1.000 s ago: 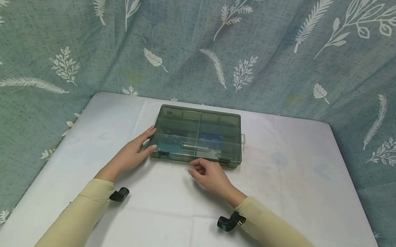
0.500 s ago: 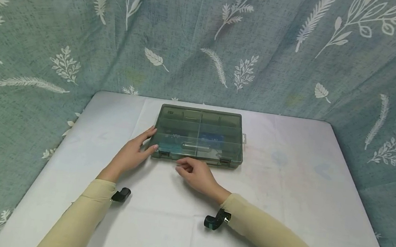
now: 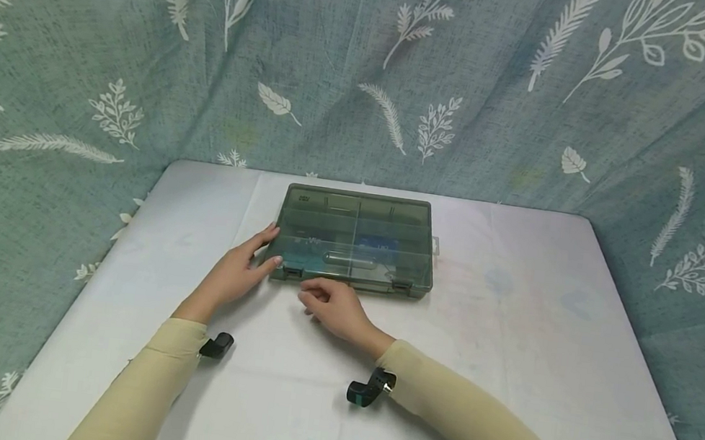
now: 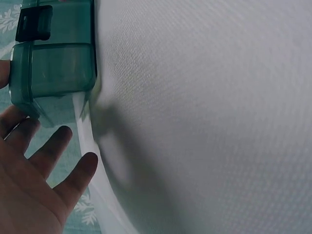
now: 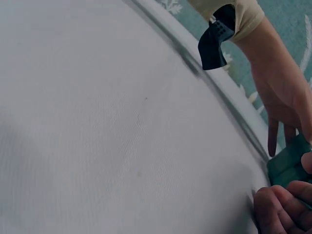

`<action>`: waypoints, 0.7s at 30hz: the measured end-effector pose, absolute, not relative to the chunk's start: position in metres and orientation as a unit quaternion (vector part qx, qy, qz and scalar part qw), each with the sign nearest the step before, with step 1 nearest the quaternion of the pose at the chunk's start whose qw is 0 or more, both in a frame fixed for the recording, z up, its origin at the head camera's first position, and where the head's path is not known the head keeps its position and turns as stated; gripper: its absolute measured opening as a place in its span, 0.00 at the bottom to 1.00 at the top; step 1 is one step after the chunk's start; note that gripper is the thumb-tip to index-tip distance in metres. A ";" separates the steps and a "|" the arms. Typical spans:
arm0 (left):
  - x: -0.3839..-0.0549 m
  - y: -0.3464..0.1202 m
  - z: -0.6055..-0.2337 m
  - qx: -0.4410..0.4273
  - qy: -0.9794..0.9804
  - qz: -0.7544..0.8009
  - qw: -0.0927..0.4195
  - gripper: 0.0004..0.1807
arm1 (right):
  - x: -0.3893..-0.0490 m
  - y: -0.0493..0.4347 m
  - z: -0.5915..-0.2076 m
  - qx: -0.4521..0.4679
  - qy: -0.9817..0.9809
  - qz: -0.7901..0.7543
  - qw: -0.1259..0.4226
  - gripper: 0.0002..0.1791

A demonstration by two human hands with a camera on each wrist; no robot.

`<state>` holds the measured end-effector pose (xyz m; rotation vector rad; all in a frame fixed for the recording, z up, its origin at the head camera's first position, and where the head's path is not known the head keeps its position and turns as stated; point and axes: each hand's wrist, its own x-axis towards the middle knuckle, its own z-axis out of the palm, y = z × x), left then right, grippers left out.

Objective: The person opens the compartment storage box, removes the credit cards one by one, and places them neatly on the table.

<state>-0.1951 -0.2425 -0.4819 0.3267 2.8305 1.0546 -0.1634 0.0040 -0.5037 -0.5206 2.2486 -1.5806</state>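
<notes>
A flat, dark green see-through plastic storage box lies on the white-covered table with its lid down. Divider walls and blue items show dimly through the lid. Two latches sit on the near side, a left latch and a right latch. At the box's left end my left hand rests with spread fingers, its thumb by the near corner. My right hand is at the near edge, just right of the left latch. In the right wrist view its fingers are curled, with nothing visible in them.
A white cloth covers the table. Behind it and at both sides hangs a teal leaf-patterned curtain. A clear hanging tab sticks out of the box's right end. Each wrist wears a black camera.
My right hand has slid left along the box's near edge, from near its middle to beside the left latch. My left hand and the box have stayed in place.
</notes>
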 end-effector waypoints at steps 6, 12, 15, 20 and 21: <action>-0.195 -0.242 -0.482 0.108 0.931 0.346 0.055 0.39 | -0.165 -0.006 -0.505 -0.157 0.762 -0.593 0.206 0.22; -0.194 -0.241 -0.481 0.105 0.930 0.348 0.060 0.39 | -0.167 -0.016 -0.507 -0.110 0.704 -0.656 0.249 0.24; -0.194 -0.241 -0.481 0.105 0.928 0.351 0.062 0.39 | -0.167 -0.020 -0.507 -0.083 0.675 -0.684 0.265 0.24; -0.194 -0.241 -0.481 0.105 0.928 0.351 0.064 0.39 | -0.167 -0.025 -0.506 -0.052 0.629 -0.721 0.286 0.26; -0.194 -0.241 -0.481 0.105 0.928 0.351 0.065 0.39 | -0.167 -0.026 -0.505 -0.046 0.623 -0.726 0.288 0.27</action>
